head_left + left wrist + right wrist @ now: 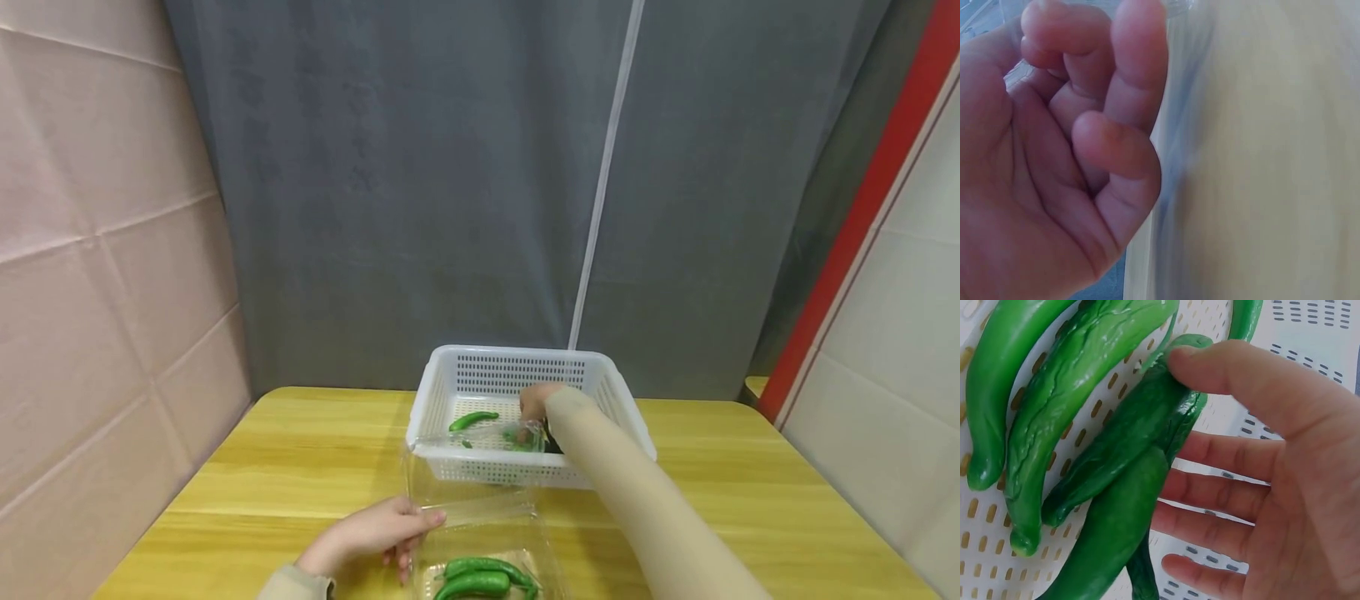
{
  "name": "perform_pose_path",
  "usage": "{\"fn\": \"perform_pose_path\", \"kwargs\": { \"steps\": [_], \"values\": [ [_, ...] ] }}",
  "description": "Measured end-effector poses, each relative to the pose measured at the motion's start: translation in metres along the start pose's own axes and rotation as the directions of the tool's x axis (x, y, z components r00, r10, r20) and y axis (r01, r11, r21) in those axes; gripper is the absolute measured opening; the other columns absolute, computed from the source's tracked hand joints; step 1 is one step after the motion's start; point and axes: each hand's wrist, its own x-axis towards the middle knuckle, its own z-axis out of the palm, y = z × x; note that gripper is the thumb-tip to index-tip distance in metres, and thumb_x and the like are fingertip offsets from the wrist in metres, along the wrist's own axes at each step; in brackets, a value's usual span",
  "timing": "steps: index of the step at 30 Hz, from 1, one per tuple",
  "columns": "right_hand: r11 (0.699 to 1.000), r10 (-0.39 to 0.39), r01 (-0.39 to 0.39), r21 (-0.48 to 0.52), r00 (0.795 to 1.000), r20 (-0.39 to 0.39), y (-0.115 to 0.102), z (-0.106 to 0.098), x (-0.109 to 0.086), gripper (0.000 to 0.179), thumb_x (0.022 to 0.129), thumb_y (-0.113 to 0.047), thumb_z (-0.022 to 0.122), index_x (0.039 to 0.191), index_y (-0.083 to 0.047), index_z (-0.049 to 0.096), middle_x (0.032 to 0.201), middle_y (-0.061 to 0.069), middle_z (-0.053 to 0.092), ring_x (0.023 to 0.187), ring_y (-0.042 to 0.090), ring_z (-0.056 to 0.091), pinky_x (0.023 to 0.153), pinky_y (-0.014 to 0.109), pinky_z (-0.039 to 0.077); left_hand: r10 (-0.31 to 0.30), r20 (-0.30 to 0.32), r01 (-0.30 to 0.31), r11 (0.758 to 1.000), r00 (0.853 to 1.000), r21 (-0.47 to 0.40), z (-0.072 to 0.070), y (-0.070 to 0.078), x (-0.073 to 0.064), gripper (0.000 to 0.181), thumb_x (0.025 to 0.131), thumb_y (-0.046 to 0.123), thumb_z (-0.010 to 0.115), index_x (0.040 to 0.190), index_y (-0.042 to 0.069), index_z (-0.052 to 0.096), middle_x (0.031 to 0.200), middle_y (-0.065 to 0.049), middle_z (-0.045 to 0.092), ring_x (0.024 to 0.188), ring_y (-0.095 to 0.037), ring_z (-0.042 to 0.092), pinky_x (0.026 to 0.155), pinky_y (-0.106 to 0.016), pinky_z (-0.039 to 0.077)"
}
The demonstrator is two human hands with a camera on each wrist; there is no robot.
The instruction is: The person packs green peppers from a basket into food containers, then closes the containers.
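In the head view my left hand (pixel 378 529) pinches the left edge of a clear plastic box (pixel 487 510) with thumb and forefinger; its other fingers curl loosely in the left wrist view. Several green chili peppers (pixel 480 583) lie in the box's near part, and its raised lid overlaps the front of a white basket (pixel 517 357). Inside the basket, my right hand (pixel 542 400) has its thumb on a dark green chili pepper (pixel 1116 431) with the fingers behind it. More green peppers (pixel 1054 425) lie beside it on the slotted bottom.
The basket stands at the back of a wooden table (pixel 315 458). Behind the table hangs a grey curtain (pixel 420 192). A pink-covered wall (pixel 112 250) rises at the left, and a white wall (pixel 900 358) with a red strip stands at the right.
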Motion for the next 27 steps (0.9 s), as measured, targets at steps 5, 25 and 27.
{"fn": "perform_pose_path", "kwargs": {
  "steps": [5, 25, 27],
  "values": [
    [0.999, -0.029, 0.029, -0.016, 0.999, -0.044, 0.001, 0.001, -0.004, 0.035, 0.07, -0.044, 0.079, 0.081, -0.013, 0.066, 0.078, 0.001, 0.063, 0.07, 0.018, 0.056, 0.063, 0.035, 0.049, -0.001, 0.001, 0.001, 1.0, 1.0, -0.003, 0.0, 0.0, 0.0, 0.066, 0.103, 0.039, 0.045, 0.064, -0.015, 0.049, 0.047, 0.003, 0.055, 0.047, -0.013, 0.063, 0.04, -0.02, 0.031],
    [0.999, -0.032, 0.033, 0.017, 0.998, -0.054, -0.008, 0.0, -0.009, 0.028, 0.066, -0.019, 0.088, 0.084, -0.013, 0.067, 0.078, 0.0, 0.063, 0.073, 0.018, 0.06, 0.065, 0.034, 0.052, -0.004, -0.004, 0.004, 1.0, 1.0, 0.007, 0.0, 0.0, 0.0, 0.067, 0.103, 0.039, 0.045, 0.062, -0.014, 0.048, 0.046, 0.003, 0.055, 0.045, -0.01, 0.061, 0.04, -0.02, 0.031],
    [0.999, -0.035, 0.037, 0.038, 0.999, -0.041, -0.007, 0.0, -0.01, 0.026, 0.067, -0.018, 0.088, 0.083, -0.013, 0.068, 0.078, 0.0, 0.064, 0.072, 0.018, 0.06, 0.063, 0.034, 0.052, -0.001, -0.003, 0.001, 1.0, 1.0, 0.004, -0.001, 0.0, 0.0, 0.067, 0.103, 0.039, 0.045, 0.062, -0.013, 0.048, 0.046, 0.003, 0.054, 0.045, -0.011, 0.061, 0.039, -0.02, 0.031]
  ]
}}
